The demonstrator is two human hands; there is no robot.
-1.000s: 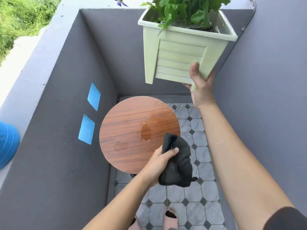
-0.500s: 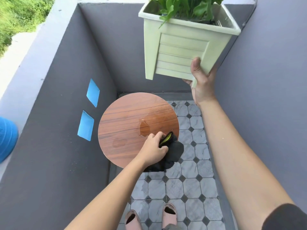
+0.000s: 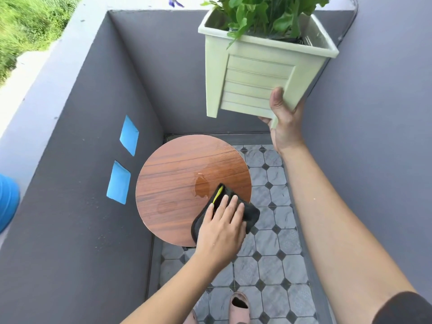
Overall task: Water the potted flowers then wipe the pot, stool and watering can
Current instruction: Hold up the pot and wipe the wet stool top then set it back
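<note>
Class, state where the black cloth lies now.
Head view: the black cloth lies on the stool at its near right edge, under the left hand, beside the puddle.

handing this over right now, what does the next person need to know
Left hand: flat, fingers straight, pressing the black cloth on the near right edge of the stool.
Right hand: grips a bottom corner of the pot, held in the air beyond the stool.
Done: pot is off the stool; cloth sits beside the puddle.
Left: wipe the puddle and stool top, set the pot down, wipe pot and watering can (not in view).
</note>
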